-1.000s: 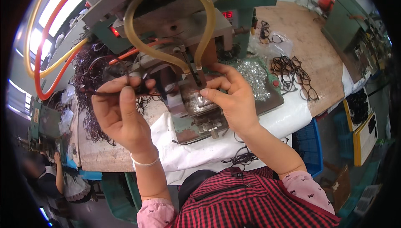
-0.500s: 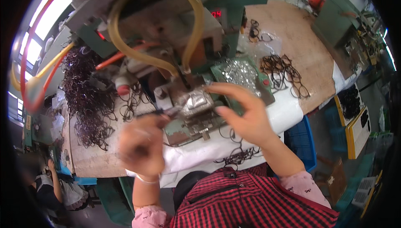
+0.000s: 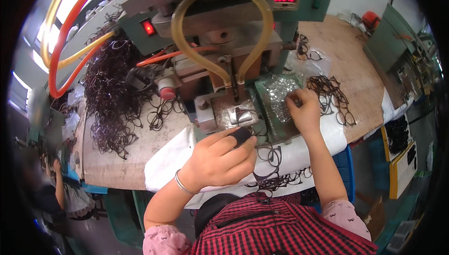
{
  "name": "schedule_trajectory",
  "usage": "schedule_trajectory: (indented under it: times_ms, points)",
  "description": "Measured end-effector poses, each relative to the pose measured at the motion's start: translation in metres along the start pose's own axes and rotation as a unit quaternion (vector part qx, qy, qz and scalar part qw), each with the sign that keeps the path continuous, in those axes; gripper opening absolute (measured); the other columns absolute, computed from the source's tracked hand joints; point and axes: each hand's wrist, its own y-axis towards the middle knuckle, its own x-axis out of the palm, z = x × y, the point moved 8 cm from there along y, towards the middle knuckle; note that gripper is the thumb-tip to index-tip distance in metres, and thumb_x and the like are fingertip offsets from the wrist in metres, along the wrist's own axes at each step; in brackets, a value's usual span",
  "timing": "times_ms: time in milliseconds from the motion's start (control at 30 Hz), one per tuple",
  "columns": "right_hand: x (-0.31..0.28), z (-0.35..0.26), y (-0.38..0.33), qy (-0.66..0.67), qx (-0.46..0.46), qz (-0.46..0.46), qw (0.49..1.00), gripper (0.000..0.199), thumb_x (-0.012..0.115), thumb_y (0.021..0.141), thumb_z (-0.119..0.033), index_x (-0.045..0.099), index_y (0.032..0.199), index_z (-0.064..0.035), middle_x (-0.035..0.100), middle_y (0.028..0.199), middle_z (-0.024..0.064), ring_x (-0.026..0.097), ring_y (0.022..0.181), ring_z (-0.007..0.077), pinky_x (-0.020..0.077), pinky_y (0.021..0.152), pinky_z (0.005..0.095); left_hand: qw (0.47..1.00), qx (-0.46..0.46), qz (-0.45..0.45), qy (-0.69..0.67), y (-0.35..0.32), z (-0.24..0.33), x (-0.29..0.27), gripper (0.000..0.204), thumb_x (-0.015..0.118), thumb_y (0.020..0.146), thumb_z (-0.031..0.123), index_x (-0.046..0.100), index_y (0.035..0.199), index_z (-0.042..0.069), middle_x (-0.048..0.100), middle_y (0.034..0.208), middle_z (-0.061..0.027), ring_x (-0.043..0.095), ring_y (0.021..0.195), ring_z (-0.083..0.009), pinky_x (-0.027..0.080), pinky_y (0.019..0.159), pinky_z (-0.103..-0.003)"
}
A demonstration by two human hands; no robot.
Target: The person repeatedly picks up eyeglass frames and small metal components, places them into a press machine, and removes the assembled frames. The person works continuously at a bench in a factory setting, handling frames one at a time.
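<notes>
My left hand (image 3: 220, 159) is closed in front of the press's metal fixture (image 3: 217, 110), a black cover on one finger. Its fingers pinch a dark eyeglass frame (image 3: 258, 113), whose thin rim curves over the shiny block of the fixture. Part of that frame is hidden behind the fingers. To the right, my right hand (image 3: 306, 112) reaches into a green tray (image 3: 277, 132) of small shiny metal pieces (image 3: 277, 97). Its fingertips are pressed together among the pieces; whatever is between them is too small to make out.
Above the fixture stands the green press (image 3: 224, 35) with a looped yellowish hose (image 3: 175, 19). A large heap of dark eyeglass frames (image 3: 112, 77) lies left, with more frames (image 3: 329, 91) at right and along the front edge (image 3: 280, 180). Another person (image 3: 54, 194) is at far left.
My right hand has gone from the fixture to the tray of metal pieces and closed its fingertips. My left hand has come right, to the fixture's front. The whole view has shifted slightly.
</notes>
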Motion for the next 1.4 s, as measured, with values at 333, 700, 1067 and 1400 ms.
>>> schedule_trajectory:
  times_ms: [333,700,1067,1400]
  points:
    - [0.048,-0.022,0.004,-0.064,-0.215,-0.092,0.97,0.029,0.062,0.065,0.0,0.062,0.094,-0.0028,0.063,0.11,0.012,0.058,0.105,0.0328,0.049,0.08,0.0428,0.998,-0.05,0.028,-0.015,-0.023,0.006,0.0,0.018,0.071,0.071,0.009,0.065,0.087,0.004,0.067,0.109,-0.0099,0.067,0.089,-0.0222,0.058,0.078,-0.035]
    - [0.027,0.018,0.002,0.146,0.019,-0.048,0.988,0.013,0.062,0.086,-0.003,0.067,0.098,0.0012,0.068,0.096,0.01,0.062,0.089,0.0205,0.048,0.08,0.0313,0.811,-0.532,0.13,0.206,-0.187,-0.158,-0.071,0.01,0.064,0.079,0.006,0.069,0.087,0.008,0.063,0.086,-0.011,0.063,0.082,-0.0293,0.05,0.07,-0.039]
    - [0.004,0.057,-0.034,-0.006,-0.006,-0.042,0.999,0.017,0.06,0.087,-0.004,0.067,0.102,0.0014,0.067,0.098,0.0149,0.063,0.089,0.0277,0.0493,0.08,0.0353,0.718,-0.646,0.003,0.259,-0.29,-0.2,-0.058,0.009,0.06,0.078,0.01,0.068,0.083,0.01,0.064,0.091,-0.012,0.065,0.083,-0.0321,0.053,0.07,-0.043]
    - [0.002,0.046,-0.037,-0.022,0.031,-0.009,0.999,0.018,0.057,0.094,-0.01,0.064,0.108,-0.0003,0.066,0.103,0.0096,0.062,0.094,0.02,0.0485,0.084,0.0318,0.595,-0.498,0.532,-0.338,-0.203,-0.097,-0.052,0.015,0.057,0.091,0.003,0.053,0.106,0.001,0.061,0.088,-0.0068,0.064,0.076,-0.0151,0.052,0.068,-0.025]
